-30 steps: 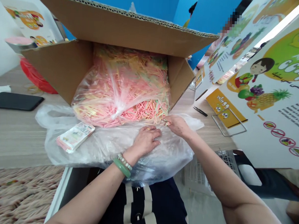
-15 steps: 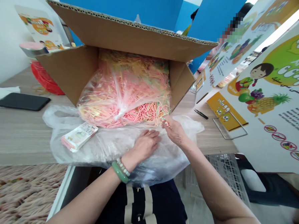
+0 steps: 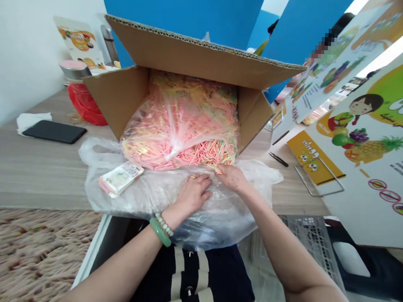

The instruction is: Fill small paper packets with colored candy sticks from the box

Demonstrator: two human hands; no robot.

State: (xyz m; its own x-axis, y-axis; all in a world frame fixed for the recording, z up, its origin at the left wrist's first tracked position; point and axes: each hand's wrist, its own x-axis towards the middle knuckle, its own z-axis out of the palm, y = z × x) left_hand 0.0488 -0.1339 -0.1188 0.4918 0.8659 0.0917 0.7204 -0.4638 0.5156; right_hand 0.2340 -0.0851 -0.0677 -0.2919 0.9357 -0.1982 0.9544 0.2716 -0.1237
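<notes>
An open cardboard box (image 3: 206,56) lies with its mouth toward me. Inside it a clear bag of thin pink, yellow and green sticks (image 3: 189,119) bulges out, torn open at its lower right. A translucent plastic bag (image 3: 159,189) is spread in front, with a small printed packet (image 3: 121,178) on its left part. My left hand (image 3: 194,191) rests on the plastic with its fingers apart, nothing seen in it. My right hand (image 3: 232,177) is at the opening's lower edge, fingertips together; whatever they may hold is too small to make out.
A black phone (image 3: 55,131) and a red bag (image 3: 85,103) are on the table at left. Black tweezers (image 3: 278,159) lie at right, near a wire stand (image 3: 318,177) and large printed boxes (image 3: 367,132). Below right is a grey crate (image 3: 310,238).
The view has shifted, so the scene sits further right. My right hand has moved slightly left, toward my left hand, and the sticks seen at its fingertips no longer show.
</notes>
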